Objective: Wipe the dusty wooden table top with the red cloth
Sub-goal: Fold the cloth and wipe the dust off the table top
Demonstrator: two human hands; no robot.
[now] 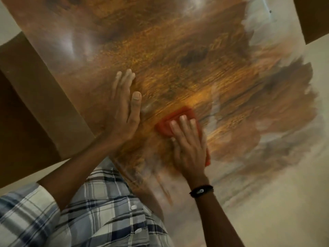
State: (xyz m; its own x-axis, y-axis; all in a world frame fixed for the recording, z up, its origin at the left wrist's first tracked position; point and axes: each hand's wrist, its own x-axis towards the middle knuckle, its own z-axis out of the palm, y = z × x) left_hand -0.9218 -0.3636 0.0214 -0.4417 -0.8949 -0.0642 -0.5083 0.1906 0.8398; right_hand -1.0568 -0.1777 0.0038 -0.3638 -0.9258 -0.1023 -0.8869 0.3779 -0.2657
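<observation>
The left hand [124, 113] lay flat on the bench [160, 50], fingers straight and close together, holding nothing and bracing near the close edge. Just to its right sat the red cloth [164, 126], pressed to the wood under the right hand [188, 148], whose fingers lay straight on top of it. To wipe well, I judged the palm should press evenly and carry overlapping strokes toward the pale, dusty film at the right. Most of the cloth was hidden beneath that hand, only its rim showing. Motion blur smeared the grain, and where the bench's right edge met the floor was hard to make out.
</observation>
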